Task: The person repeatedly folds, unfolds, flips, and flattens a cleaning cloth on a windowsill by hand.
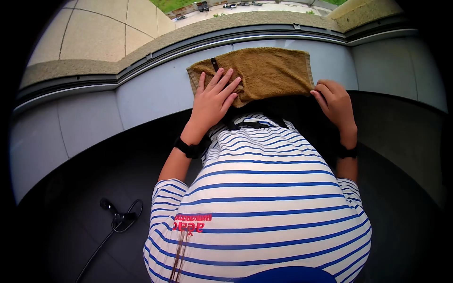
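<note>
A brown towel lies spread on the pale window sill, with a small dark tab near its top left edge. My left hand rests on the towel's left part, fingers spread flat over a few wrinkles. At the towel's right edge, my right hand has thumb and fingers closed on the lower corner. Both wrists carry black bands.
A dark window track runs behind the sill, with a stone ledge beyond it. Parked vehicles are visible far below outside. On the dark floor at lower left lies a black cable with a looped end.
</note>
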{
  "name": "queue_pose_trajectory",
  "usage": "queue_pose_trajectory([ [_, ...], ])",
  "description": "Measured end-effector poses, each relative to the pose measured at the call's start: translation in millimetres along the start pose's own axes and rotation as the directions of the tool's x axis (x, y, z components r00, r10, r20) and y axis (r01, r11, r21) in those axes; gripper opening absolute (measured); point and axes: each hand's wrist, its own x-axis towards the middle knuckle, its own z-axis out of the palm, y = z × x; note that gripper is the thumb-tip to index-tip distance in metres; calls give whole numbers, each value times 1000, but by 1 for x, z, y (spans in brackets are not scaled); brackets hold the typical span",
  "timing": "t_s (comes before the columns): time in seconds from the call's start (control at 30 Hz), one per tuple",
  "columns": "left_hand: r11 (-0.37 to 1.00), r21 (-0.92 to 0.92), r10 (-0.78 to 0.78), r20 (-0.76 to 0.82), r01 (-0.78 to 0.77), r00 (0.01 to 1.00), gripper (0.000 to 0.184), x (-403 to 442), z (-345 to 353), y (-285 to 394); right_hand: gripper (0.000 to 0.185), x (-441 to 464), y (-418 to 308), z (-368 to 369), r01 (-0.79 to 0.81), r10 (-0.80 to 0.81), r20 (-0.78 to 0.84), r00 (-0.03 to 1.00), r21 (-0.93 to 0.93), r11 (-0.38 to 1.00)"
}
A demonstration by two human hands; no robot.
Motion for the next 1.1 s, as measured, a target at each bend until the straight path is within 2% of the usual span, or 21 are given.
queue_pose_trajectory([
  [0.07,1000,13,-17,4,17,1000,45,-7,-2,-4,16,5,-4,6,31,-32,5,999,30,999],
  [0.13,998,57,-38,-12,39,999,46,-14,-3,-8,19,8,-10,7,-42,22,118,993,176,983],
  [0.17,997,60,-44,-11,45,999,46,-18,-4,-9,19,10,-14,7,-38,17,118,993,182,983],
  [0.23,994,101,-52,3,51,999,46,-21,-6,-10,25,14,-23,5,-77,36,287,957,134,988],
  [0.27,993,99,-57,2,56,998,46,-21,-7,-9,25,17,-25,7,-74,32,290,956,134,988],
  [0.33,995,88,-46,-13,47,999,48,-20,-7,-9,29,23,-32,16,-45,-44,362,931,233,971],
  [0.37,995,87,-49,-18,51,999,48,-19,-9,-8,29,27,-36,28,51,-130,216,968,337,940],
  [0.47,997,42,-64,-117,70,991,45,-17,-14,-3,26,50,-62,49,81,-165,181,970,399,913],
  [0.53,995,-94,-40,-179,23,983,39,-16,-16,0,24,63,-77,71,66,-164,197,967,424,903],
  [0.57,990,-138,-36,-258,0,965,27,-12,-18,5,22,68,-81,81,48,-158,212,964,447,893],
  [0.67,969,-245,-65,-269,-3,961,20,-6,-9,6,19,77,-88,107,78,-176,163,971,479,874],
  [0.7,970,-243,-52,-321,-28,946,14,-3,-9,7,19,77,-89,110,82,-182,165,969,480,873],
  [0.77,970,-243,-64,-313,-14,948,13,-4,-9,6,14,77,-89,114,77,-170,174,970,445,892],
  [0.97,966,-259,-79,-308,-4,948,11,-5,-8,3,13,76,-91,110,56,-141,147,979,470,881],
  [1.1,963,-269,-72,-301,-13,951,14,-5,-9,3,12,78,-99,105,24,-120,185,975,450,893],
])
